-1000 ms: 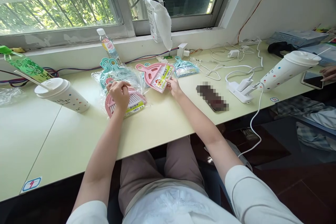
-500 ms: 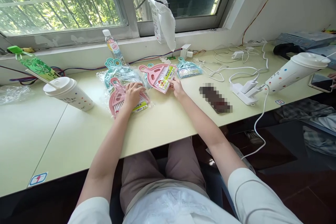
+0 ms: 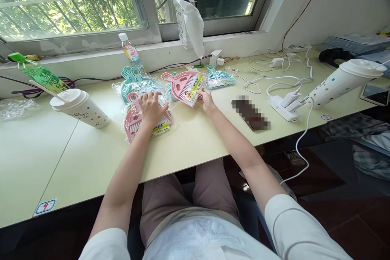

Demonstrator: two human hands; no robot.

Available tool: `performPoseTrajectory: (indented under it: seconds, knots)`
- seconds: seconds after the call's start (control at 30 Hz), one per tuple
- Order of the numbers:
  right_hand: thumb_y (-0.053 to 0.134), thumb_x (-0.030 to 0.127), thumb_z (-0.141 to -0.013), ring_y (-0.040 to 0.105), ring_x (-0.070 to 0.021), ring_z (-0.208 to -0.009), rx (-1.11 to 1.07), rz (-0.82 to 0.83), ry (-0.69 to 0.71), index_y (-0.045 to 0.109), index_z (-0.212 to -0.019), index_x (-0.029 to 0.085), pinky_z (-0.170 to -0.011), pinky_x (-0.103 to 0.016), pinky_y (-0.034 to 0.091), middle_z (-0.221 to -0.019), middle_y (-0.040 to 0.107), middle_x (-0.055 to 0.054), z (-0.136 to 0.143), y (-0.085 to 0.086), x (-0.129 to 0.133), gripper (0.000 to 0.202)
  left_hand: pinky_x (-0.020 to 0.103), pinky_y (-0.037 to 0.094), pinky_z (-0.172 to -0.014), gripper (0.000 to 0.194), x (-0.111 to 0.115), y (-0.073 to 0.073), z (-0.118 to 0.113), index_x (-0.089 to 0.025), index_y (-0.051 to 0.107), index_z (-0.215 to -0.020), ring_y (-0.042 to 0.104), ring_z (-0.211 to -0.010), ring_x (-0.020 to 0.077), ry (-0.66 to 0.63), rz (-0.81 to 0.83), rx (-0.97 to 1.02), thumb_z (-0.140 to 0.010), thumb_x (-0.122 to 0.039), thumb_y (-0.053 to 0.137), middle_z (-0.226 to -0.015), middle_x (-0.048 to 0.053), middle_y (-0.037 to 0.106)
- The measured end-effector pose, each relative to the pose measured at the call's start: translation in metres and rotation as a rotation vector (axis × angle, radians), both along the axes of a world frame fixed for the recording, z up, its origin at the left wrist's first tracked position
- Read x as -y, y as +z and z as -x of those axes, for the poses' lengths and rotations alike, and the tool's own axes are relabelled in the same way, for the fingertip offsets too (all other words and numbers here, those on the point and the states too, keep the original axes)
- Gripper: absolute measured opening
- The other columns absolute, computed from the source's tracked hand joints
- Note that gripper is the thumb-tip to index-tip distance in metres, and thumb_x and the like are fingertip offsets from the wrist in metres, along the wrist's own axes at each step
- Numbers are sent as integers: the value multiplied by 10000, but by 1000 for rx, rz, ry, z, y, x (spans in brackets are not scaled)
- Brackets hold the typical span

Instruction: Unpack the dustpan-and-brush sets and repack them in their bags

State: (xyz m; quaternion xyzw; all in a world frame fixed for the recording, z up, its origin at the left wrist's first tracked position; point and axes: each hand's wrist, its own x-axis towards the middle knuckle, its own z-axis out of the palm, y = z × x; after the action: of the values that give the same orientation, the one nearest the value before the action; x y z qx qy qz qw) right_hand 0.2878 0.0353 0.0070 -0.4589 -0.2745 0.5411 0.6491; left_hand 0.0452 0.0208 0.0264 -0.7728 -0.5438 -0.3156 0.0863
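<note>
My right hand (image 3: pixel 206 100) grips the lower right corner of a pink dustpan and brush set (image 3: pixel 186 85) with a yellow-green label. My left hand (image 3: pixel 151 107), fingers spread, is over another pink set (image 3: pixel 133 121) in clear plastic on the table. Behind that one lie teal sets (image 3: pixel 134 81), also in clear wrapping. A further teal set (image 3: pixel 219 78) rests just right of the held pink one, near the wall. Part of a teal piece shows behind the held set.
On the table (image 3: pixel 100 162) a white cup (image 3: pixel 79 107) and a green bottle (image 3: pixel 45 75) stand at left. A clear bottle (image 3: pixel 131 53) leans by the sill. To the right are a phone (image 3: pixel 250 113), a power strip (image 3: pixel 284 107), cables and a tilted cup (image 3: pixel 341 83).
My left hand has lifted slightly and its fingers have spread. The pink set beneath has shifted a little left. At far right, another person's hand has gone from the phone there.
</note>
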Motion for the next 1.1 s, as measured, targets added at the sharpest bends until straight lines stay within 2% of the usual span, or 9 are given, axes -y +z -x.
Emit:
performPoseTrajectory:
  seconds: [0.13,0.27,0.37,0.47,0.57,0.67,0.83,0.93,1.1]
  knots:
    - [523,116,-848,685,-117,-722,11,-27,10,595,-953,198,-766,-275,597,-864,722,9,-1,1,1,151,542,325,-1023,357,0,-2,-3,-222,664,-1167,514,-1139,377,60,71,0,-838,-316,561,-1168,153,634]
    - [534,129,-839,705,-137,-759,38,-45,26,594,-972,201,-795,-300,603,-849,726,3,-1,3,3,162,530,335,-1014,406,1,-3,-6,-241,729,-1064,558,-1109,346,35,98,-7,-821,-96,437,-1131,128,675]
    - [540,135,-839,718,-152,-789,47,-55,48,592,-977,203,-808,-315,608,-823,728,2,0,5,4,163,524,338,-1030,445,1,-3,-7,-246,762,-945,578,-1110,330,-6,133,15,-773,-22,418,-1140,106,691]
    - [548,128,-834,720,-148,-775,44,-54,64,591,-969,206,-799,-308,610,-807,727,8,0,6,4,162,518,348,-1047,424,0,-2,-4,-234,766,-917,587,-1121,316,14,149,94,-795,-43,408,-1166,97,692]
    - [546,125,-835,716,-143,-751,51,-53,84,595,-966,205,-774,-295,609,-788,723,12,1,6,4,161,531,294,-1115,331,-1,-2,-2,-204,746,-1030,586,-1130,321,74,63,127,-871,-190,456,-1210,126,662]
    - [534,124,-844,704,-130,-704,64,-61,99,599,-959,201,-721,-268,603,-758,713,21,2,5,5,152,560,241,-1147,362,-1,-3,-2,-192,699,-1160,549,-1180,354,122,-6,105,-844,-308,565,-1260,152,625]
    - [542,111,-843,689,-118,-664,87,-92,174,609,-950,198,-695,-261,600,-755,719,28,-4,5,5,153,567,313,-1088,431,-4,-7,1,-255,699,-1168,563,-1148,338,142,53,136,-824,-128,471,-1180,118,684]
    - [559,93,-826,700,-129,-686,106,-93,236,625,-934,185,-736,-293,608,-797,739,8,-11,4,3,157,578,337,-1068,477,-7,-7,6,-230,744,-1056,581,-1122,335,130,85,162,-822,-36,376,-1165,131,701]
    - [584,110,-809,709,-133,-703,114,-110,287,635,-955,181,-714,-280,607,-838,749,-8,-16,4,1,170,556,388,-1081,481,-7,-3,9,-198,757,-970,568,-1182,313,111,114,114,-814,18,356,-1218,130,684]
